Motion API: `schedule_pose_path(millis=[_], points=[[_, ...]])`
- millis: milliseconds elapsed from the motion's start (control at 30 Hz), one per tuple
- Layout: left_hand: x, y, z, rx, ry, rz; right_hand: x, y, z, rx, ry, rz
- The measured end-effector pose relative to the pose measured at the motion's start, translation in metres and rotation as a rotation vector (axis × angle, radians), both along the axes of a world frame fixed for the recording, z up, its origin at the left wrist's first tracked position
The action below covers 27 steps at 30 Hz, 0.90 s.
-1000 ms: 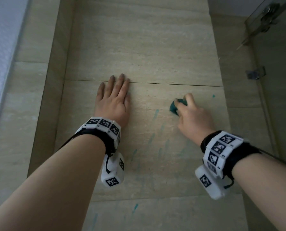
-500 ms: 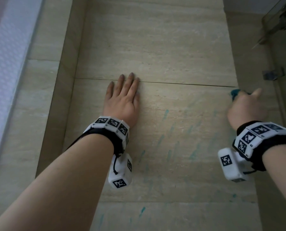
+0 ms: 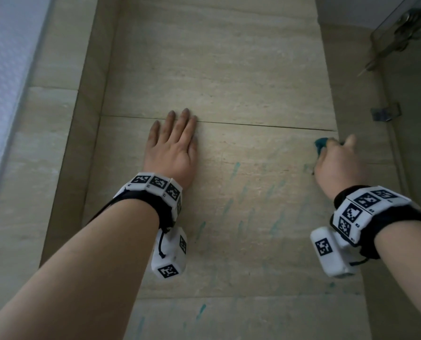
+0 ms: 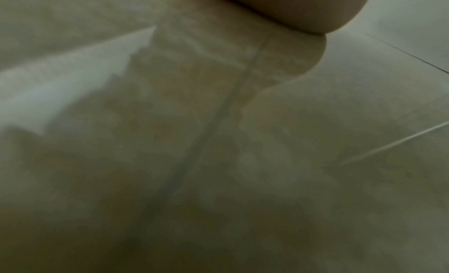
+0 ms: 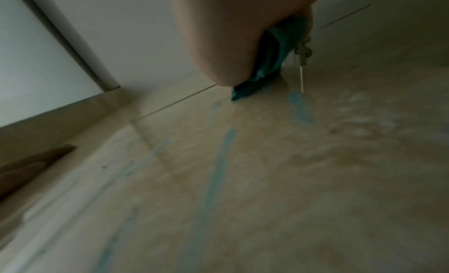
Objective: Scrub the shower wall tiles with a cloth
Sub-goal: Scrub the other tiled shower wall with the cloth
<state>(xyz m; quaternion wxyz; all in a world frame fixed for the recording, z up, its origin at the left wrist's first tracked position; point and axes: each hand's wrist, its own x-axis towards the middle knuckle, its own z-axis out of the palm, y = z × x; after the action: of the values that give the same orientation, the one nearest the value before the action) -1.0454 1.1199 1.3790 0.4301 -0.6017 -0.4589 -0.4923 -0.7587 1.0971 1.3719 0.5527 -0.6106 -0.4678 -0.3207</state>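
Both hands touch the wall tiles (image 3: pixel 216 69): left hand (image 3: pixel 171 149) flat, right hand (image 3: pixel 339 165) grip bunching the cloth (image 3: pixel 320 145).

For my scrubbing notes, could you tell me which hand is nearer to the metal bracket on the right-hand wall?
Right. The right hand, gripping the teal cloth, is just left of and below the bracket; the left hand lies flat far left.

Bare forearms, marker-tagged white wristbands (image 3: pixel 155 186)
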Motion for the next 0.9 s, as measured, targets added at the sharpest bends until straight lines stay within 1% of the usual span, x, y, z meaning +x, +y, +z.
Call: schedule_pose_path(millis=[100, 200, 300, 400, 467, 500, 700, 767, 833, 867, 900], points=[[-0.001, 0.001, 0.0, 0.003, -0.005, 0.0, -0.015, 0.0, -0.001, -0.017, 0.009, -0.038], [-0.001, 0.0, 0.0, 0.001, 0.0, 0.0, -0.028, 0.002, -0.007, -0.003, -0.068, -0.049], [0.0, 0.001, 0.0, 0.01, -0.002, -0.003, -0.025, 0.003, -0.005, 0.045, -0.135, -0.002], [0.0, 0.002, 0.0, 0.012, -0.001, -0.005, -0.026, 0.002, 0.006, 0.087, -0.136, 0.048], [-0.001, 0.002, 0.001, 0.014, -0.001, -0.006, -0.037, 0.0, 0.009, 0.098, -0.134, 0.087], [-0.001, 0.002, 0.001, 0.013, 0.0, -0.005, -0.046, -0.002, 0.007, 0.104, -0.164, 0.108], [-0.002, 0.002, 0.001, 0.002, 0.008, -0.008, -0.11, -0.004, -0.027, 0.081, -0.605, 0.288], [-0.002, 0.001, 0.0, -0.001, 0.007, -0.015, -0.111, -0.003, -0.04, 0.084, -0.806, 0.336], [-0.001, 0.001, 0.0, -0.007, 0.012, -0.013, -0.1, -0.001, -0.05, 0.048, -0.982, 0.331], [-0.001, 0.001, 0.0, -0.009, 0.012, -0.008, -0.092, -0.002, -0.048, 0.023, -1.005, 0.309], [-0.001, 0.001, 0.0, -0.011, 0.012, -0.005, -0.084, -0.003, -0.042, 0.016, -0.959, 0.279]])
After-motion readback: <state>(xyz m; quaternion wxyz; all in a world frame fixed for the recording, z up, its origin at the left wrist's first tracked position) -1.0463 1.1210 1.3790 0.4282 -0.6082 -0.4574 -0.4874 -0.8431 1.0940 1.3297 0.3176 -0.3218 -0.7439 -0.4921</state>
